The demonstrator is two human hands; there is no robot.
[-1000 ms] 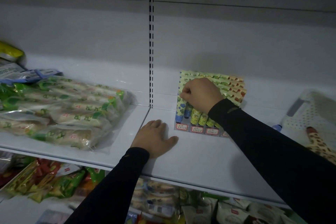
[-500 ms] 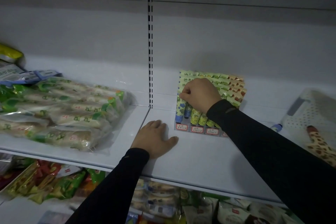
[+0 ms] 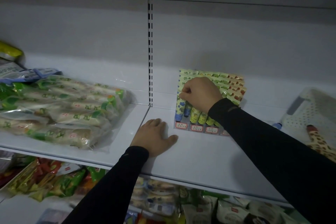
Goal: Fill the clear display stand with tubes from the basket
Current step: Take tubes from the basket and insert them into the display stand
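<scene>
While the left hand rests flat on the shelf, the right hand's grip pinches a tube

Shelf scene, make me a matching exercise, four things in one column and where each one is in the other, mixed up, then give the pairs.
Things:
1. left hand
2. right hand
3. basket
4. bag of snacks

Places:
A. far right of the shelf
B. left part of the shelf
C. flat on the shelf, left of the stand
D. at the tubes in the stand, fingers curled

Pairs: 1-C, 2-D, 3-A, 4-B
</scene>
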